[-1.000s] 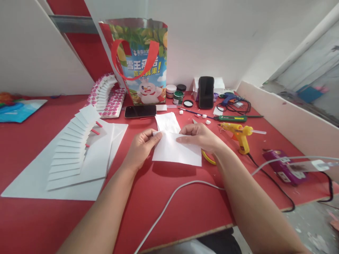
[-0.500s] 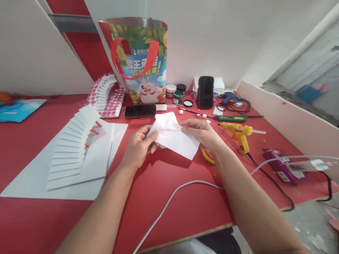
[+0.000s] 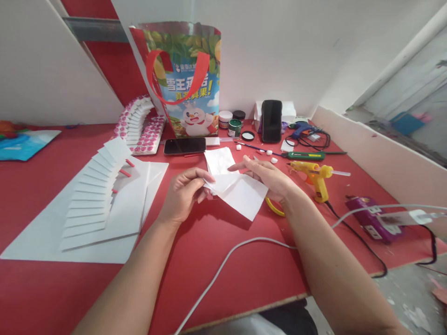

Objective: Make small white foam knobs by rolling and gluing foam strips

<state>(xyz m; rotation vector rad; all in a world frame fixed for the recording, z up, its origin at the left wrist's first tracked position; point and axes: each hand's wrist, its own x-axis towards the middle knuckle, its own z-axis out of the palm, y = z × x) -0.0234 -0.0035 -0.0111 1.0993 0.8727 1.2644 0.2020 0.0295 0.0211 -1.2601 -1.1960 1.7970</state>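
Note:
Both my hands hold a white paper sheet (image 3: 240,195) just above the red table (image 3: 216,251). My left hand (image 3: 183,193) pinches its left corner, fingers closed on the edge. My right hand (image 3: 267,179) grips the sheet's upper right side, index finger stretched along it. The sheet is tilted, with its lower right corner pointing down. A second white paper (image 3: 220,160) lies flat just behind it. Yellow-handled scissors (image 3: 274,207) lie partly hidden under my right wrist.
A fan of white foam strips on a white board (image 3: 94,204) lies at left. Behind are a printed bag (image 3: 185,79), two phones (image 3: 185,146) (image 3: 271,121), paint jars (image 3: 234,128), a yellow glue gun (image 3: 314,177), cables and a purple power strip (image 3: 372,223).
The sheet was lifted off the table and turned clockwise between my hands. My left fingers curled over its corner; my right hand shifted up slightly.

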